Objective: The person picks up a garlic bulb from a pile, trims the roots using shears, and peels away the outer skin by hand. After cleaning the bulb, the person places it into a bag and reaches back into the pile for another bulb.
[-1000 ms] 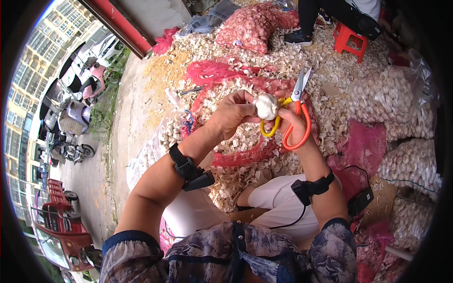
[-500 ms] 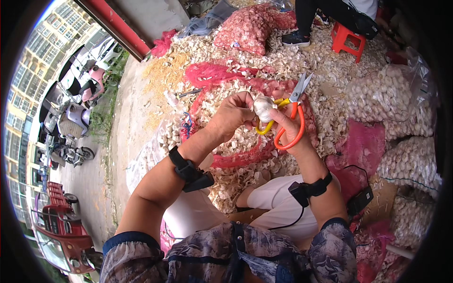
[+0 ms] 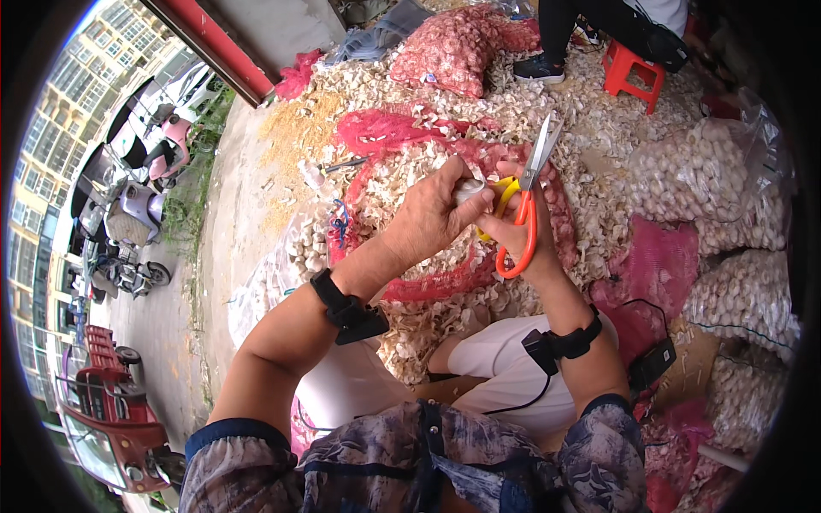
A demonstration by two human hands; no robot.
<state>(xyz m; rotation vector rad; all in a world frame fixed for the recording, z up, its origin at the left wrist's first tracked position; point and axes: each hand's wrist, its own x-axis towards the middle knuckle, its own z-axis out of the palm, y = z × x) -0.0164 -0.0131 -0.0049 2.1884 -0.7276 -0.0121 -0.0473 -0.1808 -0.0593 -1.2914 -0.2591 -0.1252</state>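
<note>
My left hand (image 3: 436, 209) is closed round a white garlic bulb (image 3: 468, 189), its thumb across the front so that only part of the bulb shows. Beside it, my right hand (image 3: 520, 238) grips a pair of scissors (image 3: 534, 167) with one orange and one yellow handle loop. The steel blades point up and away, slightly parted. My two hands nearly touch over a red mesh sack (image 3: 428, 289) spread out and heaped with loose garlic skins (image 3: 410, 182).
A clear bag of garlic bulbs (image 3: 306, 248) stands left of the mesh. Full bags of cloves (image 3: 697, 175) line the right side. Farther off are a filled red net sack (image 3: 445, 51), a red stool (image 3: 631, 75) and a seated person's leg (image 3: 556, 34). Parked vehicles are at left.
My left hand has turned over the garlic bulb, covering most of it. The scissors have swung more upright, and their blades have come closer together.
</note>
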